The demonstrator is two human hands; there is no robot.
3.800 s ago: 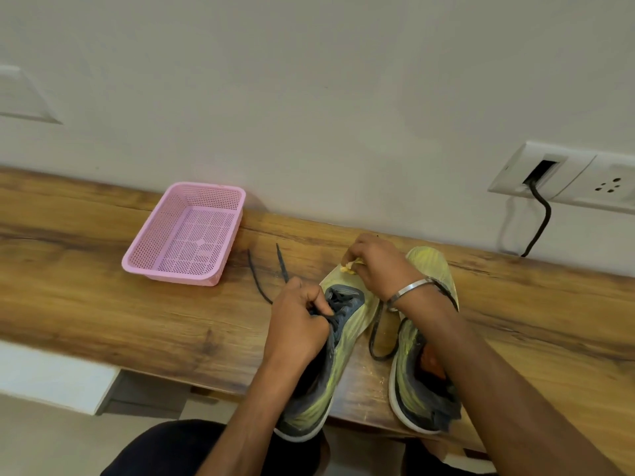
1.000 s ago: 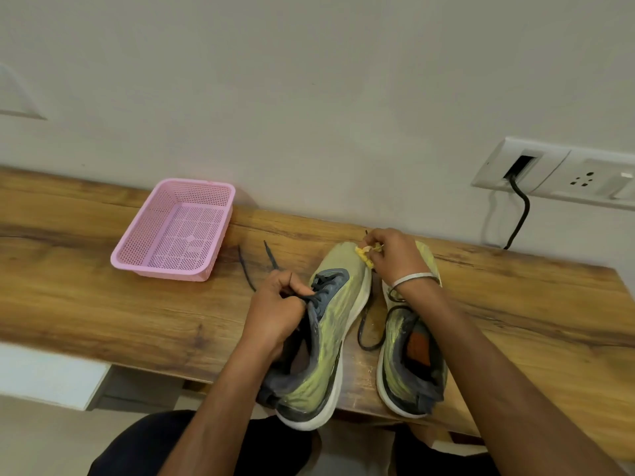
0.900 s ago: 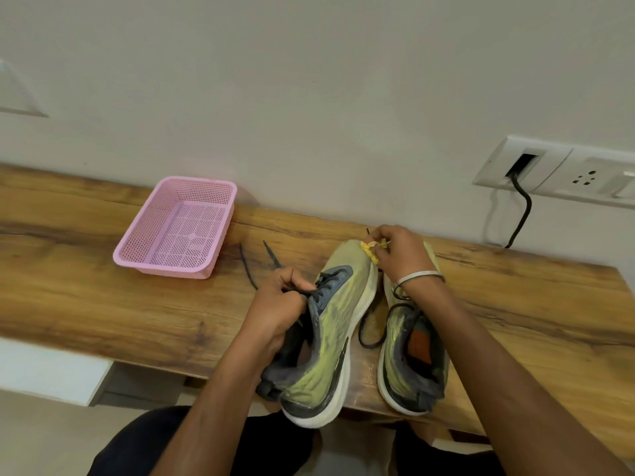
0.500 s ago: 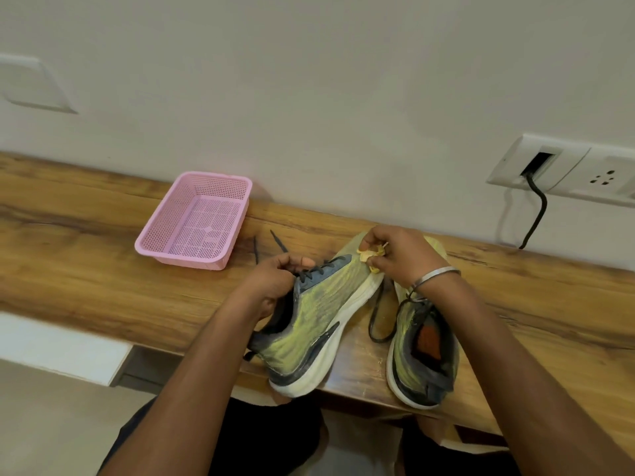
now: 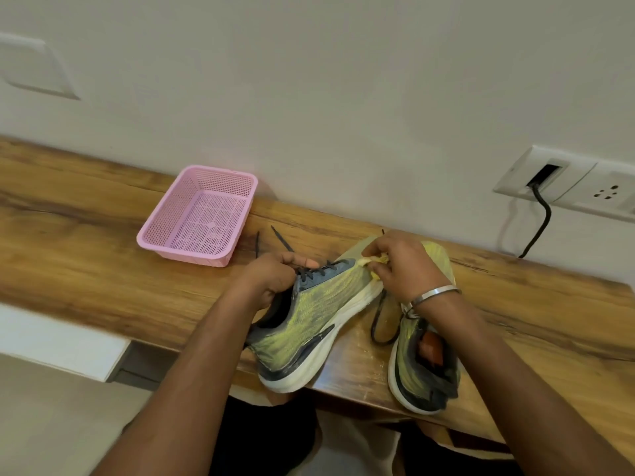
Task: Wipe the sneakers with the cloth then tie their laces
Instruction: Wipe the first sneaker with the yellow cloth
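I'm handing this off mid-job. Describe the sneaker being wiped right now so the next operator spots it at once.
On the wooden shelf along the wall, right of the pink basket, two yellow-green sneakers lie side by side. It is the left sneaker, tipped onto its side with its white sole showing; the left hand grips its collar, the right hand presses a yellow cloth to its toe.

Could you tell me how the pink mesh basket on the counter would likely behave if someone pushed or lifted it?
The pink basket is perforated all over and holds nothing, so it is probably very light. Its flat base rests on the smooth wooden counter, so a push would likely slide it, not tip it. The thin mesh walls may flex a little under a squeeze.
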